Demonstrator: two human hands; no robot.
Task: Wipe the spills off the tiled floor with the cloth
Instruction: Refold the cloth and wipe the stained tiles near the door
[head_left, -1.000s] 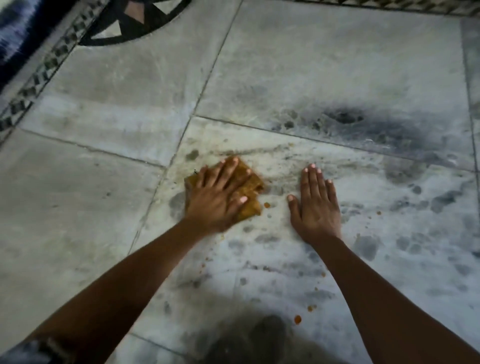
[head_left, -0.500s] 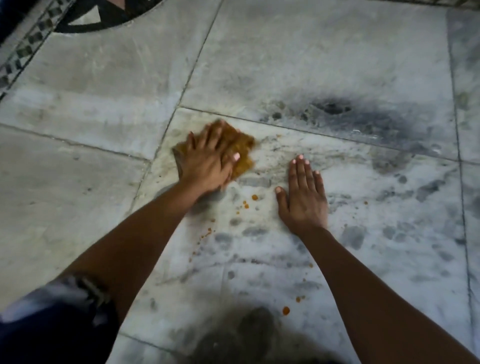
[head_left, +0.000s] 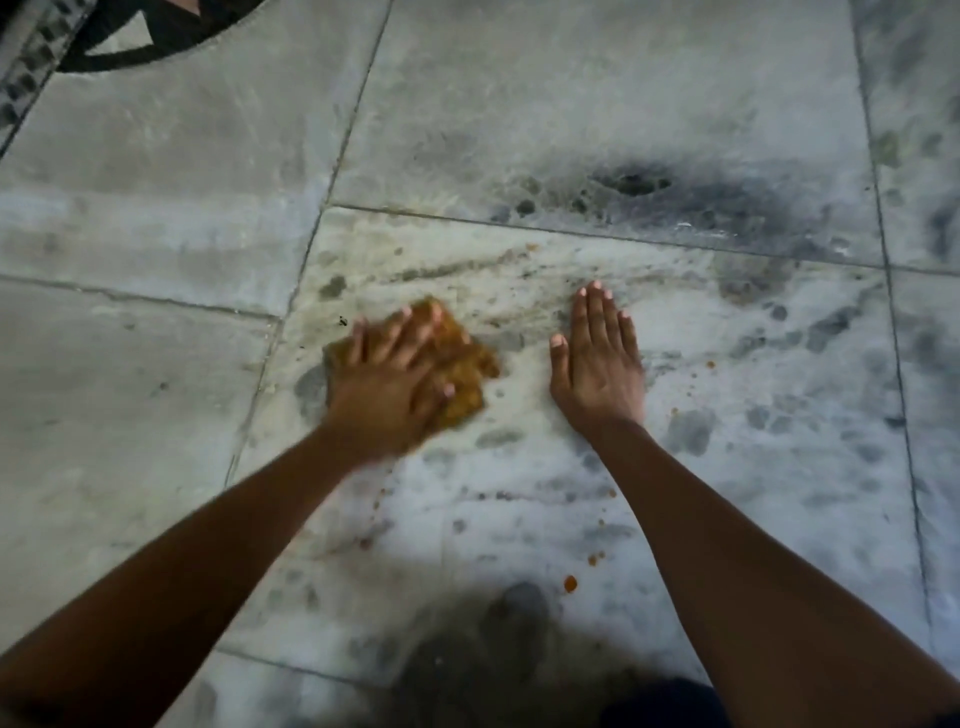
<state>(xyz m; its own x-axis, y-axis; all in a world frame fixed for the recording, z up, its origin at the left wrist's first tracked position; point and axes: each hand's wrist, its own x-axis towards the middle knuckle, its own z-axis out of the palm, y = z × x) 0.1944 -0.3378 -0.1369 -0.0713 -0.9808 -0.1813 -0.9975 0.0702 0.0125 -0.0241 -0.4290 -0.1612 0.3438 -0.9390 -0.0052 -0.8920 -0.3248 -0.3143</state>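
Pressing cloth (head_left: 464, 375) flat under open left grip (head_left: 392, 382), bracing open right grip (head_left: 597, 364) on tiled floor (head_left: 156, 374). Risks smearing with so stained a cloth, missing orange drops (head_left: 570, 583) nearby

Left hand (head_left: 387, 382): palm down, fingers straight and a bit spread, thumb sticking out to the side.
Right hand (head_left: 597, 364): palm down and flat, fingers straight and close together.
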